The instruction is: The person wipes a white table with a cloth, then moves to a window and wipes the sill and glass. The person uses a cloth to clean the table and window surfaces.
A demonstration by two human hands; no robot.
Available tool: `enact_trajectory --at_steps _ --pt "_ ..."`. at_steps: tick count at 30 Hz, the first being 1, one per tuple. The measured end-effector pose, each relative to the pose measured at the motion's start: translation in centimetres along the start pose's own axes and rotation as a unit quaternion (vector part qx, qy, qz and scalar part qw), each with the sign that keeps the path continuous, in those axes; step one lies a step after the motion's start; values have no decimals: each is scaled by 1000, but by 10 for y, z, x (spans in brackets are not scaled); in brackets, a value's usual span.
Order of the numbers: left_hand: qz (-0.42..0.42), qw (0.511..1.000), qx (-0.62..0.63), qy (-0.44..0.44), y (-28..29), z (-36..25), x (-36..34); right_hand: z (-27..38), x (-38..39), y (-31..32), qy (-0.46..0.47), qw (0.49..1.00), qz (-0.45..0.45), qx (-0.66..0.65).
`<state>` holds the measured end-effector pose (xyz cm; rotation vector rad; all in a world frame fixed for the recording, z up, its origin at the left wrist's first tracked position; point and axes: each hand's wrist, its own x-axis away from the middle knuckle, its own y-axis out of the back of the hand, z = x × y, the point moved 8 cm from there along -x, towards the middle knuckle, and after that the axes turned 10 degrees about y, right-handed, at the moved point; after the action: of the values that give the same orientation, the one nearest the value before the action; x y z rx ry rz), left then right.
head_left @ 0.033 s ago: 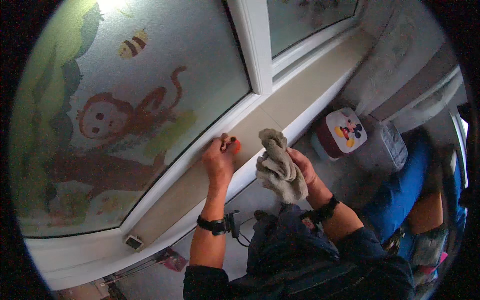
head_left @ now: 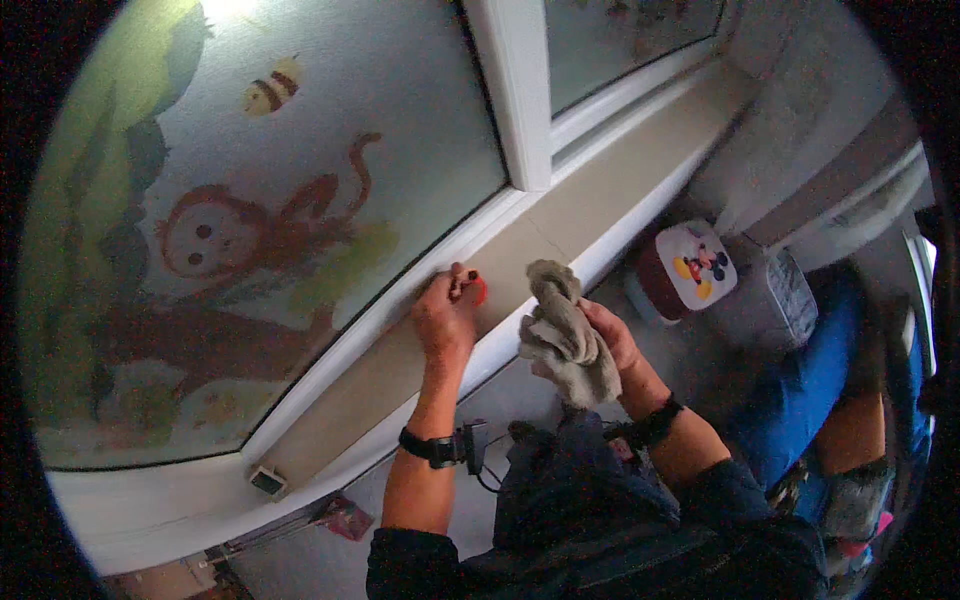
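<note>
Your left hand (head_left: 445,315) is closed on a small red thing (head_left: 481,291) at the beige sill (head_left: 590,205), your right hand (head_left: 616,338) grips a grey-brown cloth (head_left: 568,345) near it, and beyond are a frosted window (head_left: 390,85) with cartoon animals, a small box (head_left: 267,481) leftward on the sill, and a picture-lidded bin (head_left: 697,262) rightward.

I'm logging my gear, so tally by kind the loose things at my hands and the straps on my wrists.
Crumpled grey-beige fabric cloth, in the right hand: 1
Small rounded orange-red object, at the left hand, partly hidden, exact kind unclear: 1
Black wrist straps: 2
Total: 4
</note>
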<state>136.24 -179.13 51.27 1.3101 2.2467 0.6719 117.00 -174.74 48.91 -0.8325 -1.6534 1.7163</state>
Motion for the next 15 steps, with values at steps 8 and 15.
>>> enact_trajectory --at_steps 8,15 --pt "-74 997 -26 -25 -15 -10 10 18 16 17 -33 958 -10 285" --pt "-64 998 -19 12 -18 -3 10 3 12 20 -98 959 29 264"
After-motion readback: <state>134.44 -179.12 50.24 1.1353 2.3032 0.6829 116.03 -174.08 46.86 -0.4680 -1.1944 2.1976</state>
